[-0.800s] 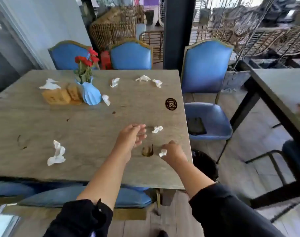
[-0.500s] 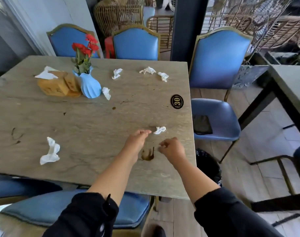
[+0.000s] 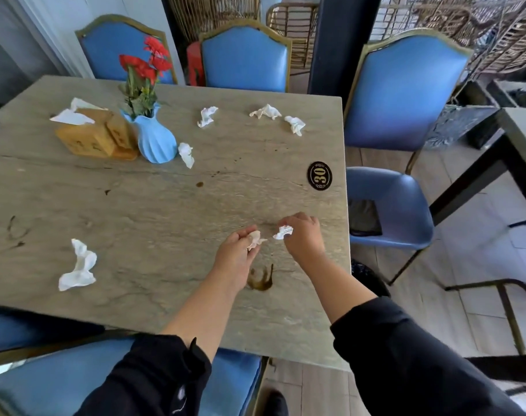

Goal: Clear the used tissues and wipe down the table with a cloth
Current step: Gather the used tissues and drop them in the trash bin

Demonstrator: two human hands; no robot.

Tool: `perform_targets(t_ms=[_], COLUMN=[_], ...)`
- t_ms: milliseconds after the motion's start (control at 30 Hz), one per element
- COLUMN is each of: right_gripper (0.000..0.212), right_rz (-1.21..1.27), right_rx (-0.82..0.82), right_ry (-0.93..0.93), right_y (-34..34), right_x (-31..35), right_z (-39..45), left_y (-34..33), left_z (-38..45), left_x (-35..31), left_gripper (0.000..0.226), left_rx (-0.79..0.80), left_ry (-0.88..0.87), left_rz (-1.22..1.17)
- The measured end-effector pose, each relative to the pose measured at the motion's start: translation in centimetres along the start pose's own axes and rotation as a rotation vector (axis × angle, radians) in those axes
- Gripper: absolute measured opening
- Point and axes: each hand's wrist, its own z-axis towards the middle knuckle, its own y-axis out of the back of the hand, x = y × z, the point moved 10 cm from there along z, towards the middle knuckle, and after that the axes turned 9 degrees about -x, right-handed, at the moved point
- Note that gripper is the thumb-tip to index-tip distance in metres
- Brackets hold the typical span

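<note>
Both hands are now holding tissue near the table's right edge, over the near half. The left hand (image 3: 237, 250) is pinching a crumpled wad (image 3: 255, 240) that a moment ago was still lying loose on the table (image 3: 165, 205), fingers closed round it. The right hand (image 3: 300, 235) is gripping a second small wad (image 3: 283, 232), the one it was already closing on a second ago near the brown spill (image 3: 260, 279). So two tissues are coming off the surface; collecting is under way, wiping not yet started, and no cloth is showing anywhere.

Still lying on the table: a long twisted tissue (image 3: 77, 267) near the left part of the near edge, one (image 3: 186, 154) touching or just beside the blue vase (image 3: 155, 139), and three toward the far edge (image 3: 207, 116) (image 3: 266, 112) (image 3: 296, 124). A black bin (image 3: 367, 279) is sitting just off the right edge, likely the drop point for both handfuls.
</note>
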Motion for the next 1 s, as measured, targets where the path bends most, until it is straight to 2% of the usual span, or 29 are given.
perform_targets(t_ms=[133,233,300,367,467,533,700,800,900,1000], right_gripper=[0.045,0.031,0.021,0.015,0.011,0.009,0.013,0.013,0.008,0.012], right_rz=[-0.147,-0.194,-0.111,0.075,0.358,0.483,0.470,0.454,0.489,0.437], right_rx=[0.075,0.047,0.011,0.005,0.078,0.137,0.173,0.195,0.200,0.157], right_ry=[0.049,0.065,0.050,0.004,0.027,0.060,0.141,0.159,0.160,0.171], right_y=[-2.1,-2.8,-2.8,-2.7,-3.3,-4.2,-7.3,-9.4,-11.6,-14.6], right_x=[0.2,0.6,1.6,3.7,9.7,13.7,21.0,24.4,27.5,30.5], right_z=[1.2,1.4,1.4,1.2,-0.2,-1.4,-3.6,-4.3,-4.9,-5.6], left_y=[1.2,2.6,3.6,5.0,7.6,9.0,13.3,17.0,21.7,27.4], left_z=[0.7,1.1,1.3,1.5,2.0,2.0,2.4,3.3,4.4,5.9], left_x=[0.1,-0.1,-0.7,-1.6,-3.0,-4.2,-8.2,-10.9,-13.4,-15.7], left_gripper=[0.026,0.027,0.028,0.027,0.016,0.017,0.023,0.018,0.038,0.021], left_rx=[-0.032,-0.064,-0.087,-0.123,-0.186,-0.180,-0.167,-0.184,-0.191,-0.259], left_ry=[0.069,0.112,0.114,0.104,0.115,0.122,0.105,0.076,0.021,-0.008], left_rz=[-0.034,-0.016,0.004,0.015,-0.048,-0.130,-0.311,-0.262,-0.228,-0.243])
